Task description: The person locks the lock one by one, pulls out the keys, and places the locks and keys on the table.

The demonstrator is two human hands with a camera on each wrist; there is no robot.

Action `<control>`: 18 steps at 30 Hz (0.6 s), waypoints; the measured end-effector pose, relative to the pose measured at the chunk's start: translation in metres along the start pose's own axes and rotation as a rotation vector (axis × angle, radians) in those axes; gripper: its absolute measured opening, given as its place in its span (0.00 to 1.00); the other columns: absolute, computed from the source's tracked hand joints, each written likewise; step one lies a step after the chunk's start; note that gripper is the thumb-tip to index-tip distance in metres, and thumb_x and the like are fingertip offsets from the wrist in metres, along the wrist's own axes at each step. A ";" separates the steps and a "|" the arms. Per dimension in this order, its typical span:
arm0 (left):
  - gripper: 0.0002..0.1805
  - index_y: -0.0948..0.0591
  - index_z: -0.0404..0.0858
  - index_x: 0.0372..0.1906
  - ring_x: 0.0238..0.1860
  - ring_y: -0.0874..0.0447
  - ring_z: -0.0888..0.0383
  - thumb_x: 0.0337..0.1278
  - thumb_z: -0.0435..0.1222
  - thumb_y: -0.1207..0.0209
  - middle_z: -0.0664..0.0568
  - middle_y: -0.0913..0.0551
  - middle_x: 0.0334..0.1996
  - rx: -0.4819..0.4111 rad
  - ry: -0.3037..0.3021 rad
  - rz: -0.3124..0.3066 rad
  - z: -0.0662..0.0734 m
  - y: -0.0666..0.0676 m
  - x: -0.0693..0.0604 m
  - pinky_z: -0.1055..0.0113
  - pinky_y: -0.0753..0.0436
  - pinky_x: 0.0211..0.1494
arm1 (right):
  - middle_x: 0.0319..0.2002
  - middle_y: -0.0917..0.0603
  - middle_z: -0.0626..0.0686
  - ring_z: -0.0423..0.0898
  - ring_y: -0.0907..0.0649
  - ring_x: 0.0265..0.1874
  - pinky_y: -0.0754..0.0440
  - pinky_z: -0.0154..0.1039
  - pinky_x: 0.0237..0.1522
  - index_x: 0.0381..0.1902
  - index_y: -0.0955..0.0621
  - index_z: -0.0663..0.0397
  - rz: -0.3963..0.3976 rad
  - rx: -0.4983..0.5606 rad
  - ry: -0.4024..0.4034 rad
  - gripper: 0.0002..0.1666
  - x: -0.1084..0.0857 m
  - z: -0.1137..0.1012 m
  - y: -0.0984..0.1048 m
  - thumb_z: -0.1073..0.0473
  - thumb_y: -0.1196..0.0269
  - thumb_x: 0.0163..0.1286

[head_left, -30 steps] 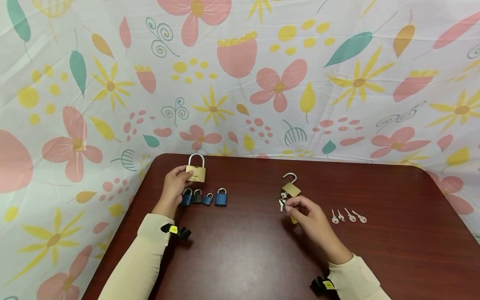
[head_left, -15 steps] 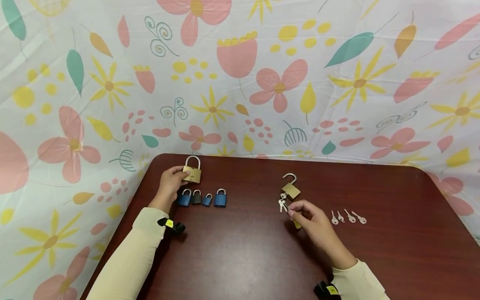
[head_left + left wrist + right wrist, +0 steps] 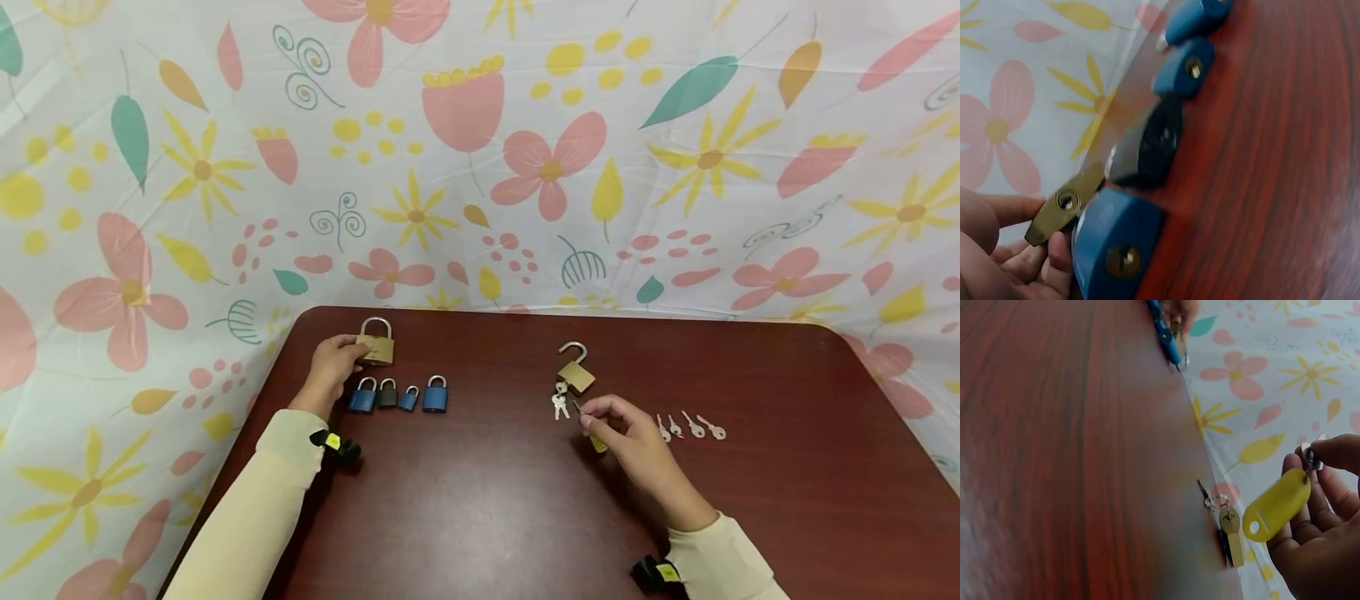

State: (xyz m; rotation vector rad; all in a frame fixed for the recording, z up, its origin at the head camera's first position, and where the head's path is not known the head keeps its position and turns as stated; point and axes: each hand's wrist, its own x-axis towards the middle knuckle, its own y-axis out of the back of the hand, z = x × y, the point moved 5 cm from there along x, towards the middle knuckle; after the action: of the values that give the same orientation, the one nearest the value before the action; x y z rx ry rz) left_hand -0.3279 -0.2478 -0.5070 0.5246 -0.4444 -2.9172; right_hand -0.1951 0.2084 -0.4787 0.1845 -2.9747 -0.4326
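Note:
My left hand (image 3: pixel 330 371) holds a large brass padlock (image 3: pixel 378 352), its shackle upright and closed, behind the left end of a row of smaller padlocks. In the left wrist view the brass padlock (image 3: pixel 1066 205) shows its keyhole between thumb and fingers; whether it touches the table I cannot tell. My right hand (image 3: pixel 630 437) pinches a key (image 3: pixel 1310 456) with a yellow tag (image 3: pixel 1275 509) hanging from it; fingertips partly hide the key. Just beyond that hand lies another brass padlock (image 3: pixel 576 377), its shackle swung open, with a bunch of keys (image 3: pixel 560 406) at its keyhole.
The row holds a blue padlock (image 3: pixel 363 396), a black padlock (image 3: pixel 387 394), a small blue padlock (image 3: pixel 408 399) and another blue padlock (image 3: pixel 435 395). Several loose keys (image 3: pixel 695 427) lie right of my right hand on the dark wooden table (image 3: pixel 480 517). A flowered cloth (image 3: pixel 480 192) hangs behind.
My left hand has moved left and slightly lower with the brass padlock. My right hand, with key and tag, has drawn a little to the right, away from the open padlock's keys.

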 end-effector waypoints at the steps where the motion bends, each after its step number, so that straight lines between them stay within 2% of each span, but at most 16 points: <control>1: 0.31 0.33 0.33 0.73 0.40 0.22 0.58 0.72 0.43 0.42 0.37 0.29 0.67 0.025 -0.007 -0.003 0.001 0.000 0.000 0.70 0.19 0.42 | 0.34 0.16 0.55 0.38 0.18 0.30 0.18 0.40 0.26 0.47 0.20 0.68 0.000 -0.002 0.005 0.12 0.001 0.000 0.001 0.62 0.37 0.73; 4: 0.31 0.33 0.33 0.73 0.41 0.22 0.56 0.73 0.43 0.43 0.36 0.28 0.66 0.082 -0.016 -0.008 0.002 0.002 -0.001 0.70 0.21 0.42 | 0.34 0.15 0.57 0.38 0.16 0.31 0.18 0.38 0.28 0.47 0.19 0.68 -0.007 -0.009 0.022 0.11 0.003 0.000 0.006 0.63 0.37 0.73; 6: 0.31 0.33 0.32 0.73 0.45 0.22 0.53 0.73 0.43 0.44 0.35 0.29 0.67 0.105 -0.020 -0.011 0.002 0.003 -0.001 0.68 0.20 0.45 | 0.34 0.14 0.57 0.38 0.16 0.32 0.18 0.37 0.29 0.47 0.19 0.67 -0.004 -0.022 0.031 0.10 0.005 0.001 0.011 0.63 0.37 0.73; 9: 0.31 0.34 0.31 0.74 0.56 0.23 0.45 0.75 0.43 0.45 0.35 0.31 0.69 0.120 -0.013 -0.018 0.001 0.001 -0.001 0.58 0.19 0.56 | 0.35 0.14 0.55 0.38 0.15 0.33 0.18 0.36 0.30 0.47 0.18 0.65 0.007 -0.034 0.027 0.10 0.008 0.003 0.018 0.63 0.37 0.74; 13: 0.31 0.34 0.32 0.74 0.68 0.30 0.40 0.75 0.43 0.46 0.35 0.33 0.71 0.136 -0.004 -0.025 0.000 -0.002 -0.001 0.46 0.26 0.69 | 0.35 0.13 0.54 0.39 0.13 0.35 0.17 0.35 0.33 0.49 0.19 0.66 0.021 -0.044 -0.003 0.12 0.011 0.009 0.027 0.62 0.37 0.74; 18: 0.31 0.31 0.33 0.72 0.70 0.32 0.39 0.74 0.46 0.44 0.36 0.32 0.71 0.159 -0.003 -0.029 -0.001 -0.001 0.000 0.44 0.28 0.71 | 0.35 0.11 0.55 0.38 0.13 0.33 0.16 0.33 0.34 0.49 0.18 0.63 0.048 -0.118 -0.002 0.11 0.013 0.010 0.039 0.62 0.37 0.74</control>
State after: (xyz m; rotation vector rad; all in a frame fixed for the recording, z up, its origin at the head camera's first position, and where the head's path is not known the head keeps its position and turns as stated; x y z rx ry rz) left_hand -0.3275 -0.2475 -0.5085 0.5521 -0.6788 -2.9256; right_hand -0.2130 0.2468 -0.4758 0.1009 -2.9369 -0.6009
